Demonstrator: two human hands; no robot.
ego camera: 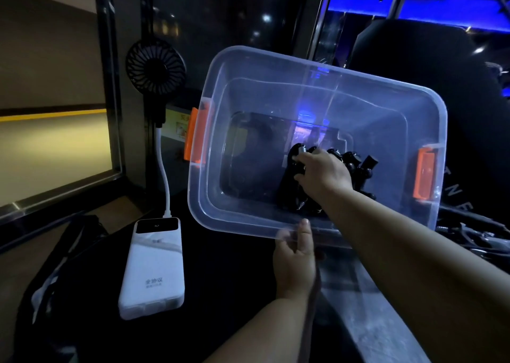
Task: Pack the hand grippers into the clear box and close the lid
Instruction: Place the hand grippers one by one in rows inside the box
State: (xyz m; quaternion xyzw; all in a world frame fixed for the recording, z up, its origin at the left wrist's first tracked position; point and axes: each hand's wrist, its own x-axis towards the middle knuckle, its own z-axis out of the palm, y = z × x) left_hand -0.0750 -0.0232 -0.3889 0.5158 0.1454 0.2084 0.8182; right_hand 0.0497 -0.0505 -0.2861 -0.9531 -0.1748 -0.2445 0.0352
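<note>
The clear box (325, 70), with an orange latch at each end, is tilted up toward me with no lid on it. My left hand (294, 260) pinches its near rim, thumb over the edge. My right hand (323, 175) reaches inside and grips black hand grippers (356, 164) lying in a pile at the box's bottom right. Metal springs show under my wrist. More dark hand grippers (469, 235) lie outside, to the right of the box. What may be the clear lid (380, 324) lies under my forearms.
A white power bank (153, 271) lies to the left on the dark table, with a white cable running up to a small black fan (156, 68). A dark strap or bag (69, 252) lies at far left. A black chair back (430, 59) stands behind the box.
</note>
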